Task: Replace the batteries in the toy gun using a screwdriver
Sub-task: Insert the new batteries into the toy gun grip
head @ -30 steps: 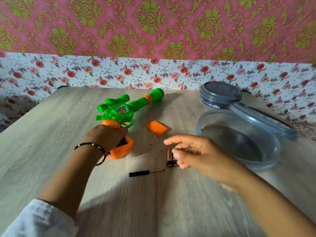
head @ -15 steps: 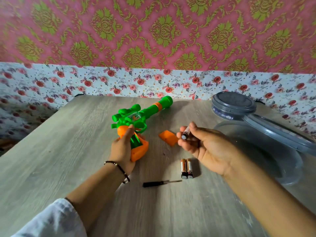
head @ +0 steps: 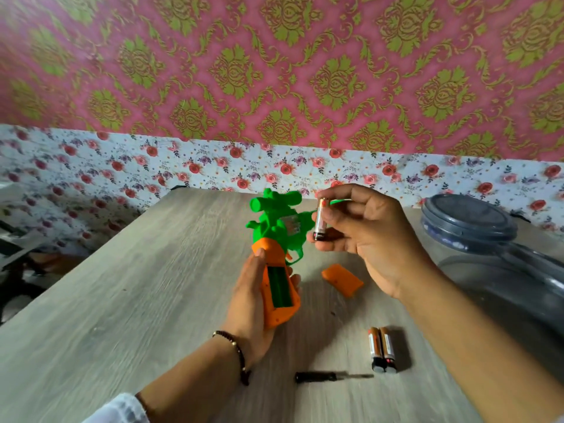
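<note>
The left hand [head: 254,296] has its grip curled round the orange handle of the toy gun [head: 276,239], thumb laid along the handle's near edge, lifting the toy clear of the tabletop [head: 137,300]; the green body and scope stand beyond the grip, tilted away from the person; the battery compartment [head: 279,288] in the handle lies open and faces upward, a dark green slot inside the curl of the fingers. The right hand [head: 366,236] has its grip pinched on a single battery [head: 321,219], held upright between thumb and fingertips, just to the right of the gun's body and above the left grip; the other fingers are loosely bent. Below the right grip, on the tabletop, lies the orange compartment cover [head: 343,279]; nearer the person, two more batteries [head: 383,349] lie side by side, touching; just nearer than those lies the black-handled screwdriver [head: 331,377], its tip pointing right. To the right of the right grip stand a lidded grey container [head: 467,222] and a clear tub [head: 518,285].
</note>
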Demonstrator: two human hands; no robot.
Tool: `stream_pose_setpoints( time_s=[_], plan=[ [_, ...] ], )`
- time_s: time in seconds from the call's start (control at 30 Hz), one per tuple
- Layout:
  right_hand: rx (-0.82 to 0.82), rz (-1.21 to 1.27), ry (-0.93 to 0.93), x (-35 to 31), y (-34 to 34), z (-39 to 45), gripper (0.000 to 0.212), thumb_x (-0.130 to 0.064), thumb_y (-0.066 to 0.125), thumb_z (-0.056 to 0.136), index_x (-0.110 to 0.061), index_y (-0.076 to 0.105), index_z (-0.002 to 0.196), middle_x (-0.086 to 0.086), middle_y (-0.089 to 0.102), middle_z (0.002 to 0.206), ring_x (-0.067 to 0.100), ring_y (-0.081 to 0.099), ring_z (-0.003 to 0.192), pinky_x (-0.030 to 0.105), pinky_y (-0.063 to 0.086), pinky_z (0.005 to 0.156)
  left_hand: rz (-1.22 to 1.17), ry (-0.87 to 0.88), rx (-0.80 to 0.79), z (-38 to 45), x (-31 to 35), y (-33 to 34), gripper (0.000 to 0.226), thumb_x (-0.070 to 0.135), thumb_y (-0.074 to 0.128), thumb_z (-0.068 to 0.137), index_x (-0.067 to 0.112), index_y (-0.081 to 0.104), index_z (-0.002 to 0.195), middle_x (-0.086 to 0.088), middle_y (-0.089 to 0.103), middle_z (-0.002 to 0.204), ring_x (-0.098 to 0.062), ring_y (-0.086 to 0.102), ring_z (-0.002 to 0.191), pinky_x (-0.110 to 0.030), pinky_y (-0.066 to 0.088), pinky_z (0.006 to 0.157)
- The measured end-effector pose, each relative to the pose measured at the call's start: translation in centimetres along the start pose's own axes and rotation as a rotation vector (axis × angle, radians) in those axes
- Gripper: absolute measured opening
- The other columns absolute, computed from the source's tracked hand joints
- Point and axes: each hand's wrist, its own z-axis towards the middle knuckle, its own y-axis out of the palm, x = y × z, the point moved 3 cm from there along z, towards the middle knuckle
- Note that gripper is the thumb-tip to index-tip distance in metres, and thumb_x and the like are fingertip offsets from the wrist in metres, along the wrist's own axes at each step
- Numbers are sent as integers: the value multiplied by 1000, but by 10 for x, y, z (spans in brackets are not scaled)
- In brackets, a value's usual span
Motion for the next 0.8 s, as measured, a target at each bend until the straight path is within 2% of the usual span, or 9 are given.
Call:
stream_pose_setpoints(
  time_s=[0.07, 0.13, 0.27, 0.37, 0.5, 0.63, 0.73, 0.8],
  plan=[
    [-4, -56, -63, 3, 3, -1, 18, 3, 59, 84, -11, 63, 95, 6, 66, 76, 26, 68, 69, 30, 56, 56, 80, 47, -42, -1, -1, 1, 58, 49, 57, 74, 15, 58, 121, -10, 65, 98, -16, 68, 73, -32, 54, 67],
    [4, -86, -101, 9, 5, -3, 21, 4, 60, 83, -15, 63, 90, 2, 68, 73, 20, 67, 67, 32, 57, 58, 119, 72, -67, -2, -1, 1, 61, 50, 58, 69, 16, 59, 119, -10, 66, 94, -16, 67, 73, -33, 51, 69],
    [35, -198, -148, 26, 10, -9, 24, 3, 64, 81, -19, 59, 80, 4, 67, 68, 13, 63, 57, 26, 52, 48, 121, 82, -61, 2, -3, 0, 67, 50, 58, 68, 12, 58, 123, -10, 65, 95, -15, 67, 72, -29, 53, 65],
    [46, -278, -156, 39, 11, -10, 22, 1, 66, 81, -20, 60, 82, 3, 66, 69, 13, 63, 58, 23, 51, 48, 124, 83, -49, 5, -3, -2, 63, 49, 56, 72, 10, 57, 122, -12, 62, 96, -16, 65, 72, -26, 54, 59],
    [38, -376, -135, 56, 15, -9, 23, -3, 72, 77, -24, 62, 78, -2, 67, 66, 11, 65, 59, 32, 54, 55, 145, 118, -81, 9, -4, -3, 47, 45, 49, 88, 12, 59, 120, -10, 63, 91, -19, 59, 76, -31, 49, 65],
    [34, -473, -141, 61, 12, -9, 20, -10, 77, 72, -22, 62, 76, -1, 69, 70, 16, 67, 66, 44, 58, 66, 183, 141, -117, 9, -5, -2, 51, 46, 50, 85, 8, 59, 119, -8, 62, 84, -17, 58, 73, -31, 44, 67],
    [43, -547, -167, 63, 12, -11, 19, -13, 79, 70, -20, 61, 73, -1, 68, 68, 18, 66, 66, 45, 56, 67, 186, 147, -123, 10, -6, -3, 47, 44, 49, 86, 7, 58, 113, -9, 58, 80, -17, 57, 68, -30, 45, 66],
    [34, -590, -173, 66, 12, -12, 18, -14, 78, 71, -19, 61, 72, -1, 67, 68, 19, 66, 66, 45, 55, 67, 184, 143, -122, 10, -6, -3, 50, 45, 50, 85, 5, 59, 115, -12, 61, 87, -18, 59, 73, -30, 47, 67]
  ],
)
